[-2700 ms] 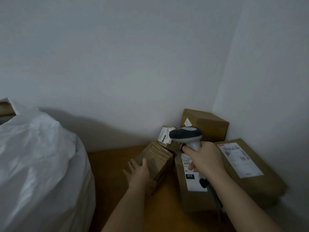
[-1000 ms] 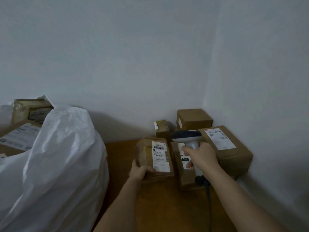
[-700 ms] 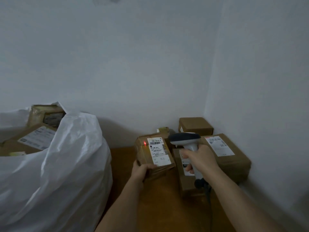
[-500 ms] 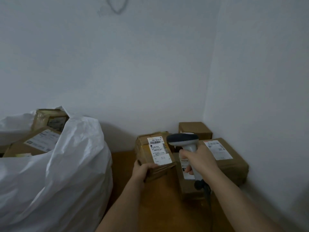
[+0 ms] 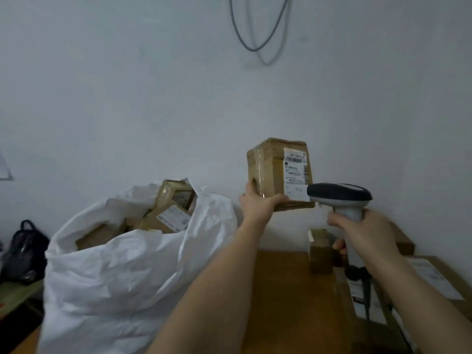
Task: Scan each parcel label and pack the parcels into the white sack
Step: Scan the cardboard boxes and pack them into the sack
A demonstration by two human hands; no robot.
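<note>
Box [image 5: 277,172]: raised, pinched at its lower corner by my left hand [image 5: 258,204], right of sack [image 5: 122,264]. Right hand [image 5: 367,233] grips scanner [image 5: 339,198]. Risk: one-corner hold could slip.

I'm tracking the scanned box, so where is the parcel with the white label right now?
In the head view the parcel is right of centre, held up in the left hand, just right of the white sack and left of the scanner.

Bare parcel-sorting corner, looking like a small storeroom.
Showing a white sack [image 5: 122,272] bulging with labelled cardboard parcels [image 5: 166,218], more boxes [image 5: 434,279] lying right of it on a wooden table [image 5: 286,302], cable [image 5: 258,29] hanging on the plain wall above.
</note>
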